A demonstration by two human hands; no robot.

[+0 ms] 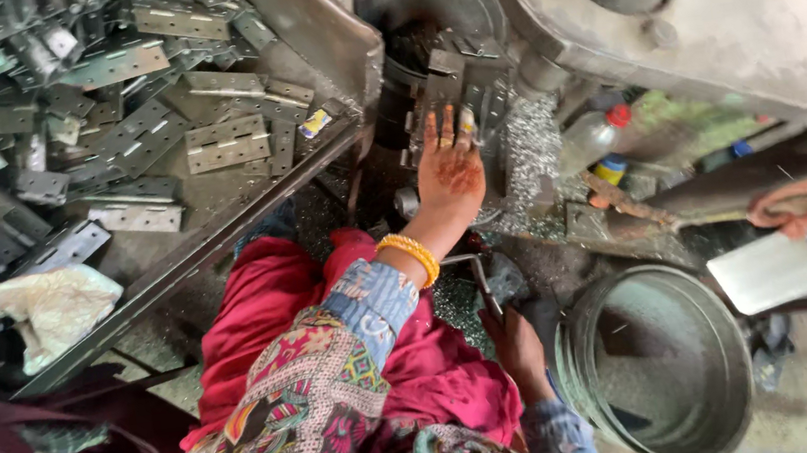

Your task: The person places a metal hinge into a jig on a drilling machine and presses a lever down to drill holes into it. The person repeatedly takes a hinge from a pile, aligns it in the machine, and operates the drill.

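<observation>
Left hand [448,167] reached up, fingers spread flat on the dark metal die block [457,91] of the press, gripping nothing. Right hand [516,344] closed around a thin metal lever [478,283] beside the round steel tub [660,361]. Hinge plates [227,143] heaped on the tray at left.

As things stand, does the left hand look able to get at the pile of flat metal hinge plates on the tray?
Probably yes. The left hand rests at the press die, apart from the hinge plates, and nothing blocks the way across.

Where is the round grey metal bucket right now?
The round grey metal bucket sits at lower right in the head view, just right of the right hand.
</observation>
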